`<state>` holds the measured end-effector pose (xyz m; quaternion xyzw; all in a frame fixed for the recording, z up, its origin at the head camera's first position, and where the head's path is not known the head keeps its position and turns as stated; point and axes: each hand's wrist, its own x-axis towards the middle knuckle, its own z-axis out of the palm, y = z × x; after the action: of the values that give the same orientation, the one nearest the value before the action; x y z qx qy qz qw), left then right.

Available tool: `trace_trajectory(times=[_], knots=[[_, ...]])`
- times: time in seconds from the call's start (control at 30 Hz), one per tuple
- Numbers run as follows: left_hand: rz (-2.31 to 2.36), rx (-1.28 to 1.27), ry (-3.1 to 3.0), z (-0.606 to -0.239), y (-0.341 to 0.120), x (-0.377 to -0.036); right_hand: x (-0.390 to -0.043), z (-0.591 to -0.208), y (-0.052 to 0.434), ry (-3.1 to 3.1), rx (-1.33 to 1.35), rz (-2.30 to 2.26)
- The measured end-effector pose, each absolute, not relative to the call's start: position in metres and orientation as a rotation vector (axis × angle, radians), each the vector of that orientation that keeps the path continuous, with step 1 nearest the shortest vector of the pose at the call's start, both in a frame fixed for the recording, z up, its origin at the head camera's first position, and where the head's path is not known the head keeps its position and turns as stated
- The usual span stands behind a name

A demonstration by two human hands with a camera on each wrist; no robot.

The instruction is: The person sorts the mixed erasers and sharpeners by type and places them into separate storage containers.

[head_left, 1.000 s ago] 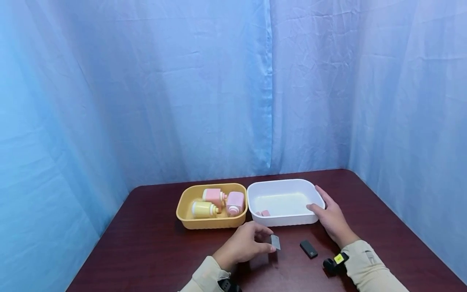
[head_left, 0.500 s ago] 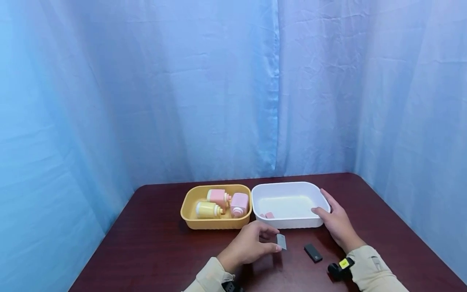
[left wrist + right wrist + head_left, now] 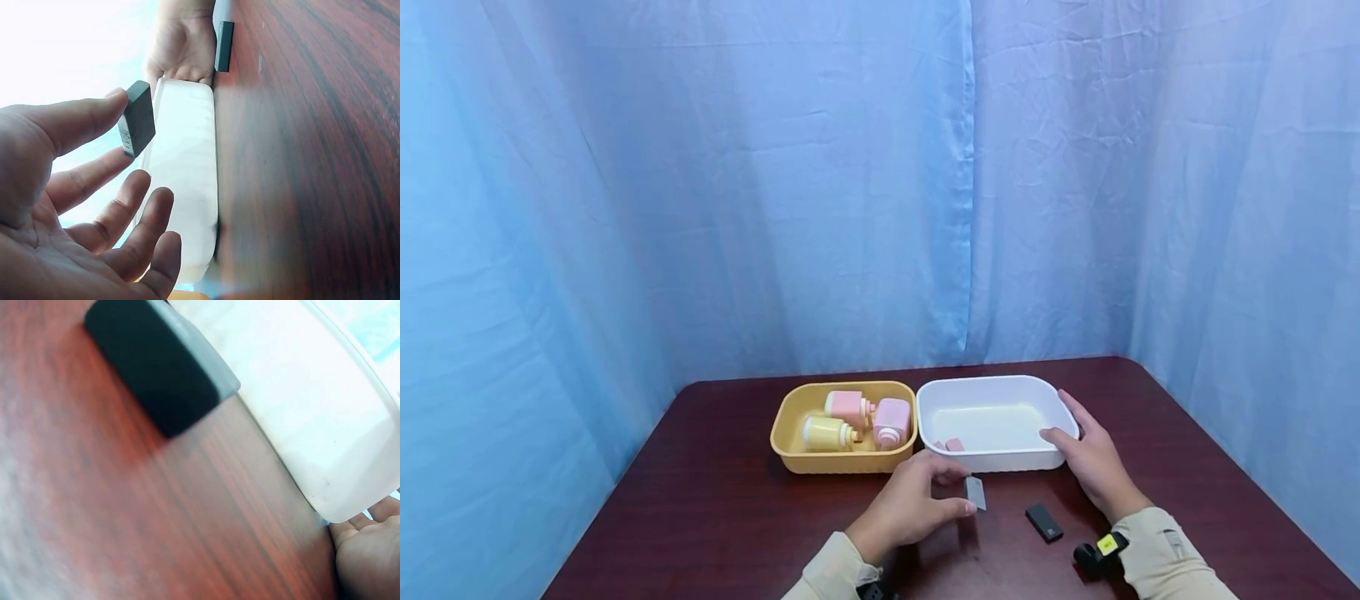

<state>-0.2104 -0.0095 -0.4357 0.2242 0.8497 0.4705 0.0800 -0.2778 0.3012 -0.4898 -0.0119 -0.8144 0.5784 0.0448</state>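
Note:
My left hand (image 3: 910,504) pinches a small, flat, dark grey rectangular block (image 3: 137,119) between thumb and index fingertip, while the other fingers spread loosely. It holds the block tilted above the table, in front of a white plastic bin (image 3: 1000,460). My right hand (image 3: 1097,467) grips that bin's right end, thumb over the rim and fingers along the outside. Small pink blocks (image 3: 954,444) lie in the bin's near left corner. A second dark block (image 3: 1043,522) lies flat on the table between my hands; it looms large in the right wrist view.
Left of the white bin, right up against it, stands a yellow bin (image 3: 842,463). It contains a pink bottle (image 3: 844,404), a yellow bottle (image 3: 826,433) and a lilac bottle (image 3: 892,414). Blue curtains (image 3: 850,208) hang around the dark red wooden table (image 3: 737,517).
The head view has shifted slightly, moving the whole scene a little to the right. Both hands keep the same holds, and the left hand with its block has barely moved.

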Motion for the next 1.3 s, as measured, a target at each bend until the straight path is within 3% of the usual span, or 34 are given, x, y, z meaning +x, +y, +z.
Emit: trace_trajectory(times=[0.77,1.3], knots=[[1.313,0.887,2.740,-0.431,-0.005,-0.209,-0.276,-0.486,0.303,-2.463,-0.039,1.771],[1.400,0.863,2.743,-0.412,0.003,-0.216,-0.276,-0.487,0.299,-2.473,-0.074,1.772]])
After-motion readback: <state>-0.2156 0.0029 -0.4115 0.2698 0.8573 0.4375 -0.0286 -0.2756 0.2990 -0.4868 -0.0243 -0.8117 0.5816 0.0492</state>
